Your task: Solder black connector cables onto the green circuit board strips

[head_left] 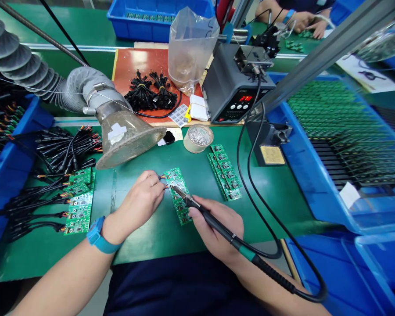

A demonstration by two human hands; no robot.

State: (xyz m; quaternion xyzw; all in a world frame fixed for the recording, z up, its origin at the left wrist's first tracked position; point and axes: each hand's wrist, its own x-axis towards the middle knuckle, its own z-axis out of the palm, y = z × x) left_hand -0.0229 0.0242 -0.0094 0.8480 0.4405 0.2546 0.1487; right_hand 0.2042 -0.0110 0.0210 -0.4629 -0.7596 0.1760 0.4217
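Observation:
In the head view a green circuit board panel [179,206] lies flat on the green mat in front of me. My left hand [144,195] is closed at the panel's left edge, its fingers pinching thin coloured wires [164,187] against it; the rest of the cable is hidden by the hand. My right hand [219,221] grips a black soldering iron [213,221] like a pen, and its tip points at the panel near those wires. To the right lie more board panels [224,173]. On the left is a stack of boards [80,206] with black cables attached.
A fume extraction nozzle [128,138] hangs at left above the mat. Behind the boards sit a solder tin [198,138] and a soldering station [237,87]. The iron's cord [250,175] loops at right. Blue bins [332,210] flank both sides. Another person's hands [304,24] work across.

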